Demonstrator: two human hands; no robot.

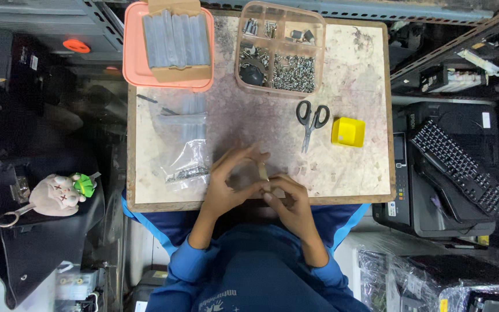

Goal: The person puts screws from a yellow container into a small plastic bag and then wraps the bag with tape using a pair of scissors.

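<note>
Table: worn board, matt, stained and scuffed; scissors: black plastic handles, metal blades; small bin: glossy yellow plastic; compartment box: clear plastic holding shiny metal screws; tray: smooth pink plastic; bags: clear glossy film

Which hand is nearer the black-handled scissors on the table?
Right. The right hand sits just below the black-handled scissors, slightly to their left in the image; the left hand is farther off toward the clear plastic bags.
</note>
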